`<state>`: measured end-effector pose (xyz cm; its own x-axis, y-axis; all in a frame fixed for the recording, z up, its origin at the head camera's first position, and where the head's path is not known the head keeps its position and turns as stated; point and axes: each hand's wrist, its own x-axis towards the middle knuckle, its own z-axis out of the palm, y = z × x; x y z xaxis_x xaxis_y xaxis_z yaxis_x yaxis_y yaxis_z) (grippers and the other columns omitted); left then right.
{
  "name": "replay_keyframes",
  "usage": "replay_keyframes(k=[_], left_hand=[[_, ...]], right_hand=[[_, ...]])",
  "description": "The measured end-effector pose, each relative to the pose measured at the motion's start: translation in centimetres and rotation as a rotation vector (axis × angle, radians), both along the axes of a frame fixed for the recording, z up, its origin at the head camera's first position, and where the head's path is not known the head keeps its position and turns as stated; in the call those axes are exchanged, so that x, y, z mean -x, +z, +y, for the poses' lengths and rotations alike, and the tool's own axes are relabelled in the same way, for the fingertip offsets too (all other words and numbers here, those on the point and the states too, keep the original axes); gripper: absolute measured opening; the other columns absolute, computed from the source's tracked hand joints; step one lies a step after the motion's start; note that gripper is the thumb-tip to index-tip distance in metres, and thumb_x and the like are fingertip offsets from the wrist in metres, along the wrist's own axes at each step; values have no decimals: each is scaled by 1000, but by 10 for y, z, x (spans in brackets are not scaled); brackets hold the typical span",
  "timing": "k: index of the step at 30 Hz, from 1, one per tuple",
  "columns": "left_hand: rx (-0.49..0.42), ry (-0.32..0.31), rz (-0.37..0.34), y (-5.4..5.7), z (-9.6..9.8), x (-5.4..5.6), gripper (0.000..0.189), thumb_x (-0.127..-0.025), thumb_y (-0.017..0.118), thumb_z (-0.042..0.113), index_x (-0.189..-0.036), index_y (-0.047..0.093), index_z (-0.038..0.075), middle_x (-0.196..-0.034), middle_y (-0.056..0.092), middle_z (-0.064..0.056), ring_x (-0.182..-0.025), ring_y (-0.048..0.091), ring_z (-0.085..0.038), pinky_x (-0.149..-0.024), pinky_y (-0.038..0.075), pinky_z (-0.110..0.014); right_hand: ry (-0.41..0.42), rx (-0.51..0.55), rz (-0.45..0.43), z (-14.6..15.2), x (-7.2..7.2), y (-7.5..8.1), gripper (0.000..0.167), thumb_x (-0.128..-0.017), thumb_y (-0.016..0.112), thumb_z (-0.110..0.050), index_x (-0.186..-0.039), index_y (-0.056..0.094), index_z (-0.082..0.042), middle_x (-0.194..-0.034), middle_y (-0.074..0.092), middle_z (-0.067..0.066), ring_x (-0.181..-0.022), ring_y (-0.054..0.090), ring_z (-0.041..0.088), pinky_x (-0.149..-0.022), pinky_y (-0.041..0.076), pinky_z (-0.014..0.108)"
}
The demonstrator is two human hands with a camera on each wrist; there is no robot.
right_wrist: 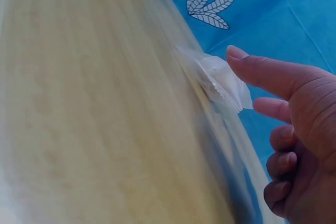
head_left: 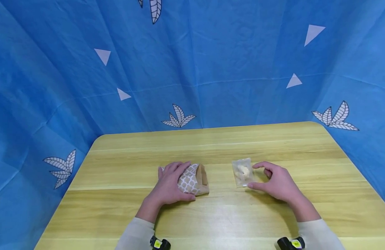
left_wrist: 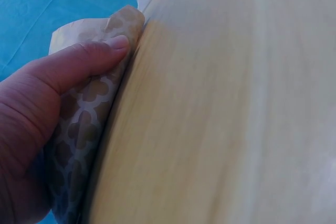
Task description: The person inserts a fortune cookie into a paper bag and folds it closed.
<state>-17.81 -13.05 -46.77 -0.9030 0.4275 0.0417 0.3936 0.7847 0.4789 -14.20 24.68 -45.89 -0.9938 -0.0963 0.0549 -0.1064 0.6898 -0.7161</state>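
Tabletop [head_left: 223, 222]: left hand [head_left: 169, 186] grips bag [head_left: 189, 181] (wrist label [head_left: 157, 244] illegible).

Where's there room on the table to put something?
The wooden table is bare left of the left hand, right of the right hand, and toward the blue curtain. A smaller gap separates the patterned paper bag and translucent packet; hands crowd both.

Left grip [head_left: 169, 186] curved, right grip [head_left: 279, 182] agape
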Motion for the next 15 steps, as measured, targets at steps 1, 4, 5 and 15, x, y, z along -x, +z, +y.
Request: replay_keyframes(k=[1,4,5,15], left_hand=[[0,1,0,0,0,0,115,-57,89,62,-155,39,30,-146,43,-5,-139,31,-29,-109,1,-72],[-1,5,1,0,0,1,115,-57,89,63,-155,38,30,-146,42,-5,-139,31,-29,-109,1,-72],[-1,6,1,0,-1,1,115,-57,89,63,-155,38,30,-147,42,-4,-139,30,-29,-109,1,-72],[-3,2,9,0,-1,0,115,-57,89,62,-155,39,29,-146,43,-4,-139,31,-29,-109,2,-73]], right_hand=[[8,3,4,1,1,1,69,-68,91,-46,-124,66,-14,-69,31,-1,-59,28,15,-55,28,30],[49,10,0,3,6,1,81,-67,92,-45,-135,59,-15,-74,33,4,-62,30,17,-58,30,33],[66,15,-14,3,8,1,86,-67,93,-44,-139,55,-17,-77,34,6,-66,34,18,-61,31,35],[184,23,-121,8,21,0,113,-62,96,-40,-155,34,-21,-98,43,15,-91,46,29,-74,41,43]])
